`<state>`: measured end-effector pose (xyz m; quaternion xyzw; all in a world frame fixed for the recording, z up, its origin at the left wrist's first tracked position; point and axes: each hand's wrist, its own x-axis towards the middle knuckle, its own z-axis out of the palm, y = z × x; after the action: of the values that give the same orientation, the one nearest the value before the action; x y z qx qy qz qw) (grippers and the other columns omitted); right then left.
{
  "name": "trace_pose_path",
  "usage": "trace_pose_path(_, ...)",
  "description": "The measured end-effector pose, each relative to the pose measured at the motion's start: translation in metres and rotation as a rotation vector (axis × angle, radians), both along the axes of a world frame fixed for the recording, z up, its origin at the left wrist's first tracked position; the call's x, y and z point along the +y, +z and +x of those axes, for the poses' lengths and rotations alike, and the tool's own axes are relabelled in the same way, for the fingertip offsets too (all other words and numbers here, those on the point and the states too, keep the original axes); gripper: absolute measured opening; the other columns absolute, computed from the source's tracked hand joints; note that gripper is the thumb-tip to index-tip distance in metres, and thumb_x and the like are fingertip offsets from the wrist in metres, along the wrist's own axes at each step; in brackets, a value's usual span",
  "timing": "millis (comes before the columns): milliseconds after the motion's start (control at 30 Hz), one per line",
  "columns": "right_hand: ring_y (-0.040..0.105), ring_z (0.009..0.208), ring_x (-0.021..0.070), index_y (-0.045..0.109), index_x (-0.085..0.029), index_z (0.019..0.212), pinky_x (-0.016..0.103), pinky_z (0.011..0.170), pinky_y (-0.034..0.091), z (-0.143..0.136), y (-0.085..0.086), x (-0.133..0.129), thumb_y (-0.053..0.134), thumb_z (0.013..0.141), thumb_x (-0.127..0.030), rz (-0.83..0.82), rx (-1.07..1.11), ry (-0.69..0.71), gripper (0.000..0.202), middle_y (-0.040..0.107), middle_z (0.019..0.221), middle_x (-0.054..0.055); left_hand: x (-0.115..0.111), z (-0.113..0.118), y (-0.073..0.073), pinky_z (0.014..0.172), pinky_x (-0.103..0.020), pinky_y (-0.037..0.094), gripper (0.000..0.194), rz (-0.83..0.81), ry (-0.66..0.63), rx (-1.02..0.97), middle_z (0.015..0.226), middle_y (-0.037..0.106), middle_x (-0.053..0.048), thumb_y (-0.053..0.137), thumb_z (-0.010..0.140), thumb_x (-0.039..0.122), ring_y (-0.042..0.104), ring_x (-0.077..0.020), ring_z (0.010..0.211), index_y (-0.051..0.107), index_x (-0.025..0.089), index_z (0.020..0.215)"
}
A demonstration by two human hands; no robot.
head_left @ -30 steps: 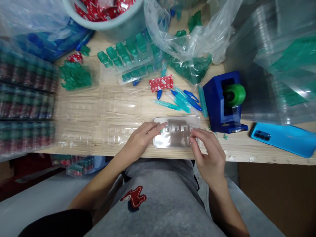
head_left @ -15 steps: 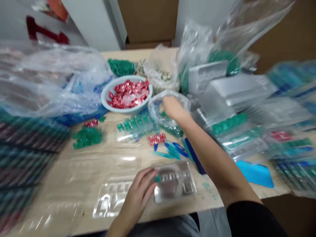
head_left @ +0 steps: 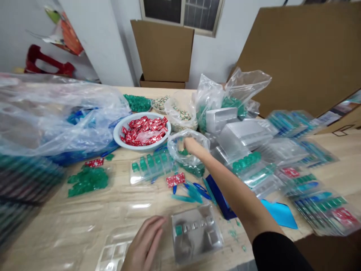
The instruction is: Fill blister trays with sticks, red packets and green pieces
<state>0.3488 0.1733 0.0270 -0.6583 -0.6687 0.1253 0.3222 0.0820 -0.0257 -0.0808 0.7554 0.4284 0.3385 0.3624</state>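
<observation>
My right hand [head_left: 190, 145] reaches down into a clear plastic bag [head_left: 201, 141] that holds green pieces, and its fingers are hidden there. My left hand [head_left: 146, 241] is open over the near part of the table, fingers stretched out, holding nothing I can see. Just right of it lies a clear plastic blister tray [head_left: 197, 233], with one small green piece [head_left: 178, 229] in its upper left slot. Another clear tray [head_left: 113, 250] is partly under my left hand. Beyond them, a clear tray with a row of green pieces [head_left: 150, 162] stands near a red patterned packet [head_left: 175, 180].
A pale bowl [head_left: 117, 141] of red packets stands behind. Green pieces [head_left: 90, 180] are heaped at left. Blue pens [head_left: 201, 191] and a dark blue strip [head_left: 221, 199] lie centrally. Stacked clear trays [head_left: 245, 133] and filled packs [head_left: 324, 210] crowd the right; more packs [head_left: 25, 195] rise at left.
My left hand has come away from the tray, where its fingertips were at the green piece. My right hand stays in the bag. The camera view has tilted upward.
</observation>
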Motion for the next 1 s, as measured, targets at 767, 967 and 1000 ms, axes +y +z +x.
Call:
trace_pose_path(767,0.064,0.059,0.0054,0.074,-0.025,0.089,0.014,0.051,0.057,-0.029,-0.006,-0.202,0.077,0.077,-0.023,-0.398,1.397,0.164,0.013,0.069,0.075,-0.004,0.019,0.074,0.096,0.073,-0.015,0.053,0.024,-0.185,-0.041,-0.348,0.093,0.066,0.002,0.066,0.084,0.012,0.065,-0.0068,0.079,0.067,0.026,0.104)
trace_pose_path(967,0.067,0.067,0.0055,0.075,-0.032,0.102,0.013,0.056,0.059,-0.032,0.001,-0.212,0.07,0.08,-0.013,-0.252,1.294,0.22,0.029,0.071,0.085,-0.003,0.019,0.073,0.102,0.068,-0.016,0.054,0.011,-0.305,-0.017,-0.463,0.084,0.067,0.003,0.065,0.085,0.013,0.065,-0.0078,0.074,0.066,0.023,0.088)
trace_pose_path(1000,0.067,0.065,0.0053,0.075,-0.031,0.101,0.013,0.055,0.058,-0.032,0.001,-0.213,0.07,0.081,-0.012,-0.247,1.298,0.219,0.028,0.071,0.081,-0.004,0.019,0.072,0.102,0.068,-0.016,0.054,0.01,-0.287,-0.017,-0.459,0.084,0.067,0.003,0.064,0.087,0.013,0.065,-0.0083,0.075,0.066,0.023,0.089)
